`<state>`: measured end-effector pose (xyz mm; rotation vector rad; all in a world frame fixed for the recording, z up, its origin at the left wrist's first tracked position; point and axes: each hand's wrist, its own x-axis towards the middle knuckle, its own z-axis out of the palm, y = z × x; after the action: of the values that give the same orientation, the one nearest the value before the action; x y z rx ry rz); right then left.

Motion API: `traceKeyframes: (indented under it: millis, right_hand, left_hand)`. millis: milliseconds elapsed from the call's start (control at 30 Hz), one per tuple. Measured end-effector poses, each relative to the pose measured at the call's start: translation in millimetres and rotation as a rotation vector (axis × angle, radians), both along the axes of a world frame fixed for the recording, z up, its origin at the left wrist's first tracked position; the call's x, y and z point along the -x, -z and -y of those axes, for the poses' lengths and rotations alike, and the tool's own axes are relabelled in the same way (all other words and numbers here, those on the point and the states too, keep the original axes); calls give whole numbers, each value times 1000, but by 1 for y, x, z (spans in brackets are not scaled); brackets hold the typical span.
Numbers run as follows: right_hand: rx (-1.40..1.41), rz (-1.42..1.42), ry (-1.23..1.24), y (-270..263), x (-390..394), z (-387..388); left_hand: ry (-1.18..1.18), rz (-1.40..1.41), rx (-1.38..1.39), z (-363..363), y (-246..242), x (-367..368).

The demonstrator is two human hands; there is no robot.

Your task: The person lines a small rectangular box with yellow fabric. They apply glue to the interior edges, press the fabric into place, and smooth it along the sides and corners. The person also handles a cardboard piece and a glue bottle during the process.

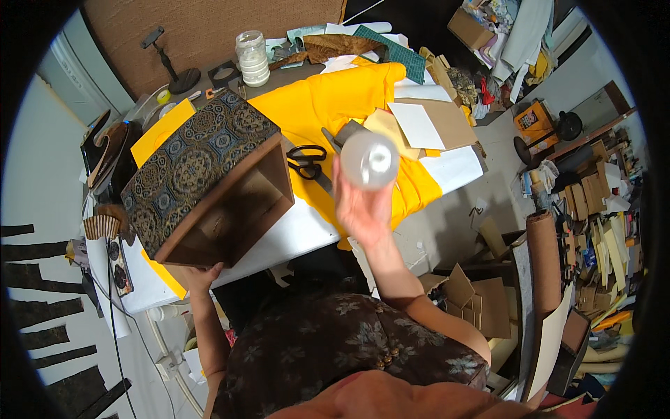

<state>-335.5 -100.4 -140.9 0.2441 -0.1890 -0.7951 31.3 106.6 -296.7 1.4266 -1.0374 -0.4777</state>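
My left hand [201, 275] holds the near lower edge of an open box [235, 209]. Dark brocade with round medallions covers the box's curved outer side, while its rim and inside are brown. The box is tilted, its opening facing me. Raised above the table, my right hand [366, 209] grips a translucent round container [369, 160], seen end-on and slightly blurred; whether it is a bottle or a cup I cannot tell. Black-handled scissors [308, 162] lie between the two hands on yellow cloth [330, 94], their blades partly hidden.
A clear jar of white paste or powder [253, 60] stands at the table's back, near a black stand [180, 78]. A green cutting mat [398, 52] and white card [417, 125] lie farther right. Cardboard boxes [487, 309] and a brown roll [543, 262] crowd my right side.
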Motion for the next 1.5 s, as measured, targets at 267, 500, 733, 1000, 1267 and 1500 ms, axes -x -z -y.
traceKeyframes:
  millis: [267,500,733,1000,1267,1500]
  right_hand:
    - [47,-171,313,-32,-70,250]
    - [-133,-284,152,23,-167,378]
    - [-213,-264,224,62,-198,384]
    - [-138,-637,148,11,-190,302]
    - [737,-1133,38,-10,-176,193]
    - [1097,-1406,-81,-2,-163,150]
  left_hand:
    - [-105,-414,246,44,-105,53]
    - [-283,-907,15,-15,-153,97]
    - [-385,-951,-50,-62,-177,134]
    - [-315,-1103,-138,-89,-182,150]
    - [-189,-1268,-276,-71,-169,175]
    - [-136,-1370,-262,-42,-165,176]
